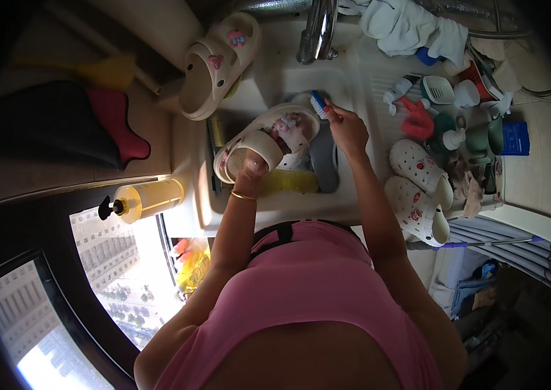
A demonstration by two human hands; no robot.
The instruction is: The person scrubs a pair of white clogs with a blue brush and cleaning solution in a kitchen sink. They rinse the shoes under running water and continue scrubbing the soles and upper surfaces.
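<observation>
My left hand (255,168) reaches into the toe part of a cream foam clog (236,139) and holds it above the sink basin (353,180). Pink charms sit on its side, and a pink and white lump (287,129) shows around the heel opening. Between the fingers of my right hand (348,127) is a small scrub brush (318,104) with a blue back and white bristles. The bristles are close to the clog's heel; whether they touch it I cannot tell. Below lie a grey sole-shaped piece (325,163) and a yellow object (289,182).
Another cream clog (219,68) leans at the basin's back left, near a yellow-bristled brush (216,131). A chrome faucet (318,31) rises behind. White clogs (416,190), a red object (416,118) and bottles crowd the right ledge. A pump bottle (148,199) stands left, by the window.
</observation>
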